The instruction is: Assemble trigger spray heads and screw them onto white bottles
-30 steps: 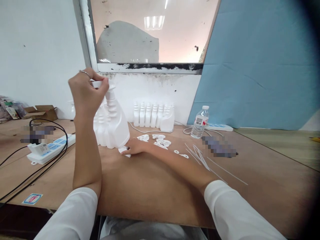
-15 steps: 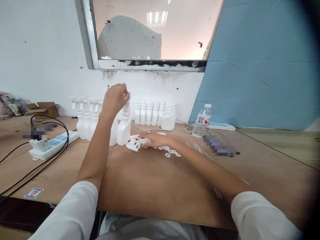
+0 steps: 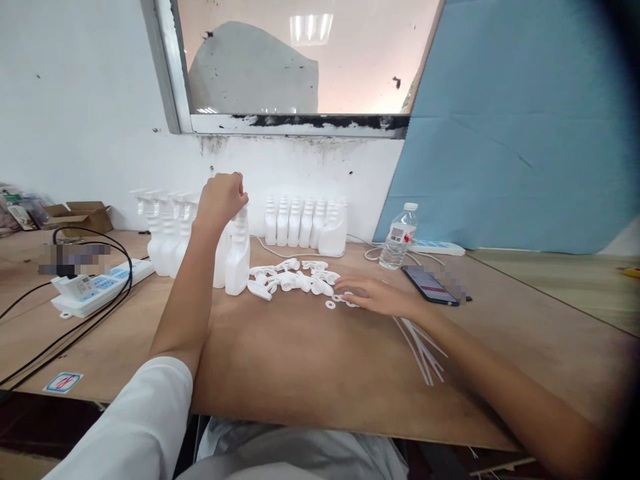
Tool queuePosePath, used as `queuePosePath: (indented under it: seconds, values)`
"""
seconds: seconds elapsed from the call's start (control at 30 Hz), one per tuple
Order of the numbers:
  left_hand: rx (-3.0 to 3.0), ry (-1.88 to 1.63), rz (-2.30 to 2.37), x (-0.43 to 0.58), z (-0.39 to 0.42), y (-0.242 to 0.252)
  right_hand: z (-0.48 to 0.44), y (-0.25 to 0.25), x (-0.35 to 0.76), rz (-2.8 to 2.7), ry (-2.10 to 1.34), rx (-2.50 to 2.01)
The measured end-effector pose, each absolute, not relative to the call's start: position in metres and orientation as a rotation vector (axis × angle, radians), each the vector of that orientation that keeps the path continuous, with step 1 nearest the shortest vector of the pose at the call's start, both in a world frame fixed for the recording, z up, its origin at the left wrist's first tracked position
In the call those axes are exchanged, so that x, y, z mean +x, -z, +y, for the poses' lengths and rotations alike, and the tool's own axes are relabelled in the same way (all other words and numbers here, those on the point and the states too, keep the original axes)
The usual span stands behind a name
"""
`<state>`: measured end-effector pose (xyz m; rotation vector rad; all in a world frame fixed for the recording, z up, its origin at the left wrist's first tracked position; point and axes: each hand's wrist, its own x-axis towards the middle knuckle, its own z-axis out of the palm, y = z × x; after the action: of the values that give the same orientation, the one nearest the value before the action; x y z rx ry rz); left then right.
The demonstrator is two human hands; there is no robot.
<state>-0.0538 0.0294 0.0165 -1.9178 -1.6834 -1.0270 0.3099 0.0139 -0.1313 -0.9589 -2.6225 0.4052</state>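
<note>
My left hand (image 3: 221,199) is closed round the neck of a white bottle (image 3: 237,263) that stands at the right end of a group of white spray bottles (image 3: 163,247). My right hand (image 3: 373,295), palm down with its fingers stretched out, is over small white rings (image 3: 331,305) at the right edge of a pile of white spray heads (image 3: 287,280). Nothing shows in its grasp. Thin white tubes (image 3: 420,350) lie on the table under and beside my right forearm.
Several white bottles (image 3: 307,223) stand by the wall. A water bottle (image 3: 399,237), a phone (image 3: 430,285) and a power strip (image 3: 435,248) are at the right. Another power strip (image 3: 105,287) with black cables and a cardboard box (image 3: 83,219) are at the left of the table (image 3: 290,373).
My right hand has moved right, from over the spray heads to the rings, uncovering the pile and the tubes. My left hand stays at the bottle's neck. The view has shifted slightly.
</note>
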Motion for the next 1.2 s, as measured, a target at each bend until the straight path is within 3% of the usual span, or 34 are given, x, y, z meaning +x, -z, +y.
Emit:
queuePosePath:
  seconds: [0.47, 0.67, 0.9, 1.07, 1.2]
  values:
    - [-1.855, 1.002, -1.759, -0.065, 0.022, -0.021, 0.020, 0.146, 0.324, -2.672, -0.036, -0.912]
    - [-1.838, 0.968, -1.933, -0.063, 0.010, -0.023, 0.018, 0.153, 0.322, -2.678, -0.020, -0.823]
    - [-1.908, 0.998, -1.822, -0.068, -0.025, -0.022, 0.011, 0.155, 0.313, -2.697, -0.064, -0.791]
    - [-2.147, 0.666, -1.650, -0.031, -0.068, -0.027, 0.007, 0.162, 0.305, -2.695, 0.015, -0.843]
    - [-2.464, 0.192, -1.560, 0.001, -0.052, 0.014, 0.007, 0.166, 0.304, -2.674, 0.057, -0.907]
